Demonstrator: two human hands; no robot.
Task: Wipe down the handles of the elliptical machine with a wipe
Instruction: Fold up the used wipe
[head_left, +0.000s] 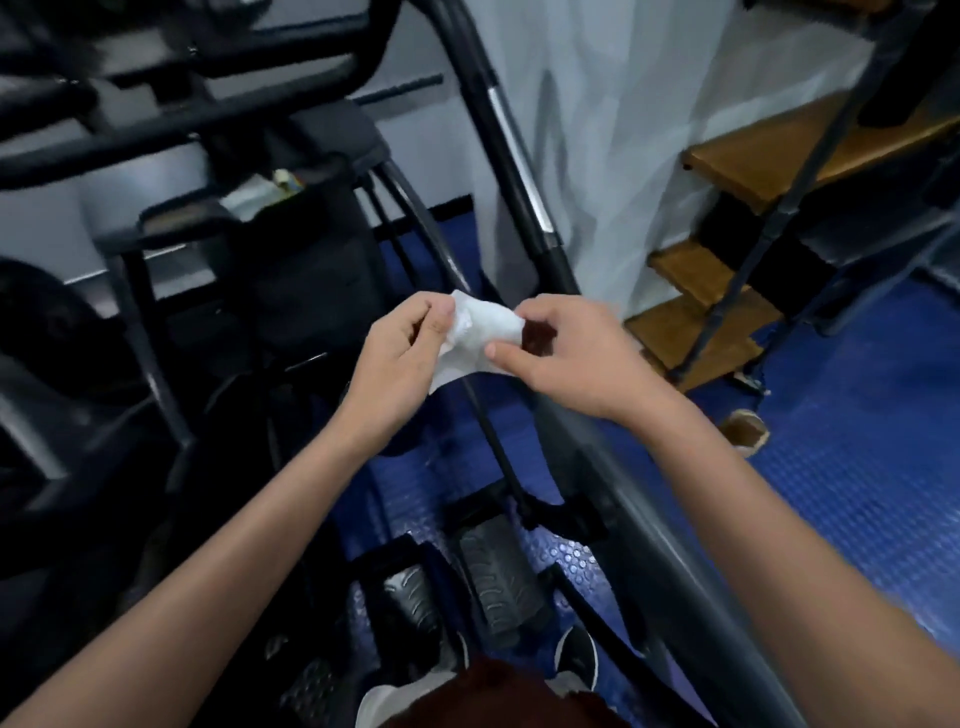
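A white wipe (480, 332) is being pinched between both hands, the left hand (402, 358) and right hand (566, 358) each curled on an edge. The elliptical handle (511, 156) is being left untouched just beyond the hands.

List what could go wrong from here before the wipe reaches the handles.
1. Both hands, left and right, only pinch the wipe's edges; it could tear or drop onto the floor.
2. The wipe is bunched, so it may cover little of the handle.
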